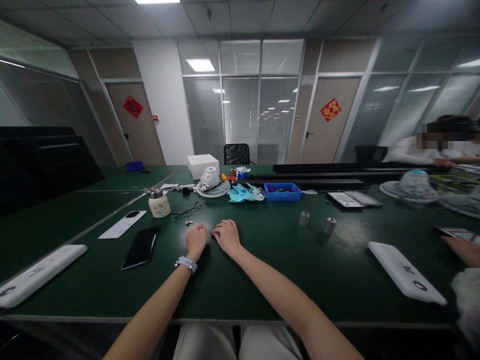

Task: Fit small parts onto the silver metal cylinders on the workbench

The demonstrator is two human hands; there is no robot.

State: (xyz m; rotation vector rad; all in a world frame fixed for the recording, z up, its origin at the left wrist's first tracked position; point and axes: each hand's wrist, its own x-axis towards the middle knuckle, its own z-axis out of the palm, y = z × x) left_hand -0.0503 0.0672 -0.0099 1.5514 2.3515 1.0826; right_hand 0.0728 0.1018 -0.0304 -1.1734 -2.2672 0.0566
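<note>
Both my hands rest on the green table, side by side and almost touching. My left hand wears a wristwatch and its fingers are curled closed. My right hand also has its fingers bent down, pinched toward the left hand. What they hold, if anything, is too small to see. A small metal piece lies just beyond my left hand, near a pair of glasses.
A black phone and a white phone lie to the left, beside a white jar. Two metal cylinders stand right. A fan, blue parts and a blue tray sit farther back. Another person's hand is at right.
</note>
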